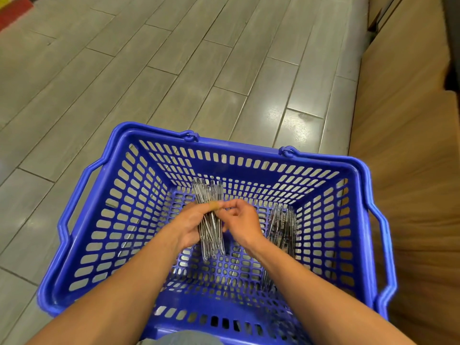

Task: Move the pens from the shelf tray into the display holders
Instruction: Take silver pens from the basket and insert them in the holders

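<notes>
A blue plastic shopping basket stands on the floor below me. Inside it my left hand grips a bundle of clear pens held by a tan rubber band. My right hand pinches that band at the bundle's right side. A second heap of clear pens lies on the basket floor to the right, apart from both hands. No shelf tray or display holder is in view.
Grey plank floor tiles stretch ahead and to the left. A wooden shelf unit base runs along the right side, close to the basket's right handle. A red and yellow object sits at the far top left.
</notes>
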